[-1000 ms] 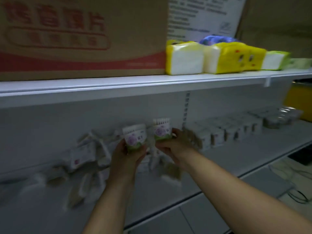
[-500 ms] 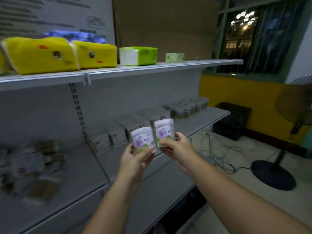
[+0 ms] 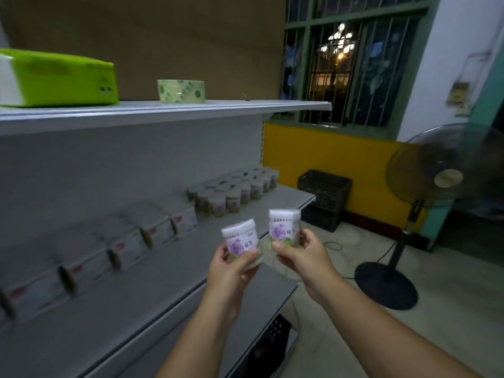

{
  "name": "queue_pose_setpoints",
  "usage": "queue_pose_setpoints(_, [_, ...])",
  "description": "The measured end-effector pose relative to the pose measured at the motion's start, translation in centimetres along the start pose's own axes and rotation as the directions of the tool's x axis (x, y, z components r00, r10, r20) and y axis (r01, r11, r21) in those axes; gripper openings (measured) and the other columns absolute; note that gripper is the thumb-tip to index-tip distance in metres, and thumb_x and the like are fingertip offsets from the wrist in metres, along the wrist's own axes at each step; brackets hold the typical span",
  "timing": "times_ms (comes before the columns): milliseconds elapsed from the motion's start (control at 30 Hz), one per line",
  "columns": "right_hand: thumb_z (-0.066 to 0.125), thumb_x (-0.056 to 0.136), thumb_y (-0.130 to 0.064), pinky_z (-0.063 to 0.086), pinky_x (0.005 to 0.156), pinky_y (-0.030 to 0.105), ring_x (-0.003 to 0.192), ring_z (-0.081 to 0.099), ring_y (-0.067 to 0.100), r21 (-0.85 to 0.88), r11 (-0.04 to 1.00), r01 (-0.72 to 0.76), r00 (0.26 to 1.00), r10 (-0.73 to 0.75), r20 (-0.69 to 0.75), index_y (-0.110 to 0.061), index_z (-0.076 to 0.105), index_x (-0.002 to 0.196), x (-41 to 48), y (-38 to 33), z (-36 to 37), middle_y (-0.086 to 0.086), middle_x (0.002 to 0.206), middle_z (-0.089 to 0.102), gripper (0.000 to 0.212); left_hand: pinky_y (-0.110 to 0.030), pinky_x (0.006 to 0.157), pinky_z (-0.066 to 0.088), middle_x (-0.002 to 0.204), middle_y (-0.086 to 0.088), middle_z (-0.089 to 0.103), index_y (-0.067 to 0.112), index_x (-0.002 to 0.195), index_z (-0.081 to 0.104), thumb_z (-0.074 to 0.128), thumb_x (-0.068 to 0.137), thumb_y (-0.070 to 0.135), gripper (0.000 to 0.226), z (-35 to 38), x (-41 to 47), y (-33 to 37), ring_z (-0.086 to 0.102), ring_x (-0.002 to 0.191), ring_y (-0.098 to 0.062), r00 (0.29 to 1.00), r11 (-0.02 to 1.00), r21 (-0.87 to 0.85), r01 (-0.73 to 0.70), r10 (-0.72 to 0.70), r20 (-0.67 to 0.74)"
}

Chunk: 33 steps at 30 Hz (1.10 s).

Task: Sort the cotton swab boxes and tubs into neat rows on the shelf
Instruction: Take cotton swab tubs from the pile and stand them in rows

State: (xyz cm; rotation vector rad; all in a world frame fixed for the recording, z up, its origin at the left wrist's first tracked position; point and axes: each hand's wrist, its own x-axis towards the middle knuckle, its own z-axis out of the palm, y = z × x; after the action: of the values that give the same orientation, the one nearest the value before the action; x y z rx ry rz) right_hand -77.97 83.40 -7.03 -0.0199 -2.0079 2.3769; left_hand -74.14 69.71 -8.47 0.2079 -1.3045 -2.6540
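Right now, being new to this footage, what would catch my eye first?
Centre frame, the left hand and right hand each grip a small round cotton-swab tub with a purple rose label: the left tub and the right tub. Behind, rows of matching tubs stand at the grey metal shelf's far end, white cardboard boxes lined up left of them.

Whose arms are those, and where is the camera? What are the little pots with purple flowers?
The camera sits on a person's head, looking down, so you see their own two arms. The left hand holds one tub of cotton swabs, and the right hand holds a second tub. Both are in the air in front of the grey shelf. On that shelf stand more tubs in rows at the far end, and white boxes beside them. Above lie a green pack and a tape roll.
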Motion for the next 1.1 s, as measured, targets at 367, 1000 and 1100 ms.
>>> queue_pose_setpoints(367, [0.087,0.059,-0.020,0.052,0.074,0.026,0.084,0.068,0.004,-0.295,0.955,-0.024,1.000,0.028,0.012,-0.029,0.061,0.100,18.7,0.6,-7.8,-0.013,0.090,0.072,0.049,-0.030,0.075,0.056,0.103,-0.004,0.070,0.013,0.112,0.058,0.081,0.064,0.002,0.054,7.9,18.0,-6.3,0.069,0.091,-0.016,0.996,0.936,0.346,-0.067,0.081,-0.026])
queue_pose_setpoints(1000, [0.068,0.071,-0.056,0.042,0.059,0.027,0.075,0.061,0.011,-0.647,0.625,0.436,0.859,-0.073,0.507,-0.025,0.059,0.093,49.4,5.3,-10.2,-0.007,0.086,0.064,0.039,-0.026,0.079,0.047,0.103,0.015,0.060,0.036,0.103,0.047,0.083,0.064,0.027,0.054,16.5,37.2,-16.3,0.062,0.096,-0.014,0.729,0.632,0.769,0.095,0.482,-0.487])
queue_pose_setpoints(1100, [0.064,0.070,-0.063,0.036,0.060,0.025,0.078,0.057,0.012,-0.649,0.560,0.515,0.821,-0.105,0.561,-0.030,0.052,0.106,50.9,6.2,-9.8,-0.010,0.091,0.058,0.051,-0.029,0.084,0.045,0.116,0.011,0.061,0.035,0.121,0.046,0.081,0.066,0.036,0.064,16.6,38.3,-16.5,0.060,0.106,-0.019,0.661,0.614,0.771,0.171,0.509,-0.552])
